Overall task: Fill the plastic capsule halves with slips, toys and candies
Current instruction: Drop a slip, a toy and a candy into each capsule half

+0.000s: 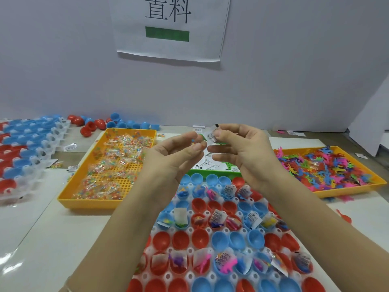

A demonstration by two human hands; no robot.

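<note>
Halves [219, 239] sit cup-up in the near grid tray [190, 230], some rows filled, some bare; above, right hand [242, 148] pinches a slip [212, 136], left hand [174, 157] loose and empty beside it, probably to separate one; slip bin [193, 172], candy tray [88, 204] and toy tray [345, 193] beyond, in reach.

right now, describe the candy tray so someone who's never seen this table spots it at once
Below the paper sign on the wall lie two yellow trays. The candy tray is the one left of the left hand. It holds clear packets of tiny coloured beads on a perforated floor, whereas the right tray is heaped with loose toys.
</note>
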